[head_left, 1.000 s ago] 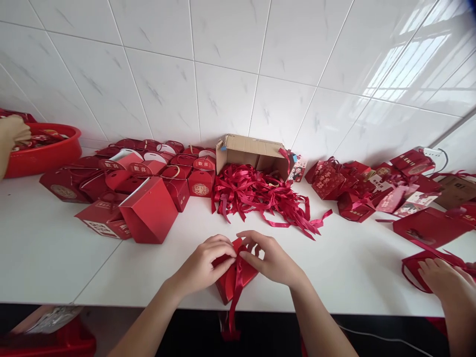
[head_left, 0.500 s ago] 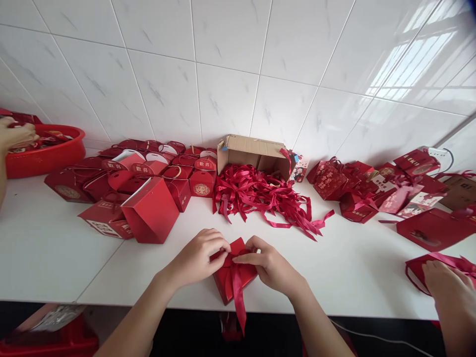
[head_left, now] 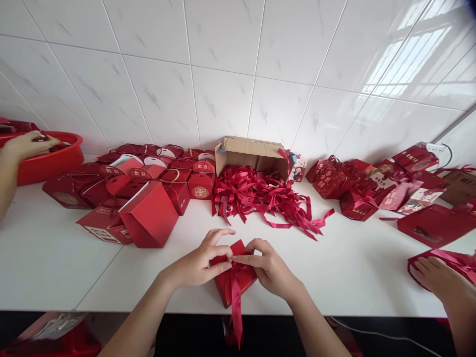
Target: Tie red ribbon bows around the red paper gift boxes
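Note:
A small red box (head_left: 223,286) stands near the table's front edge between my hands. Crimson ribbon (head_left: 236,302) crosses its top, and one tail hangs over the edge. My left hand (head_left: 211,258) pinches the ribbon at the knot with thumb and a finger, its index finger lifted. From the right, my right hand (head_left: 266,265) presses its fingertips on the ribbon at the same spot, with its fingers bent. The knot itself is partly hidden by the fingertips.
Ribbon pile (head_left: 256,196) spills from a cardboard box (head_left: 253,146) by the wall. Red gift boxes (head_left: 150,213) crowd the left; more boxes (head_left: 330,178) lie right. Another person's hand reaches into a red basin (head_left: 48,161); a person's hand rests on a box (head_left: 459,263) at far right.
My left index finger has lifted and stretched out over the box. The hand at the basin has moved right, and the far-right hand has shifted slightly left on its box.

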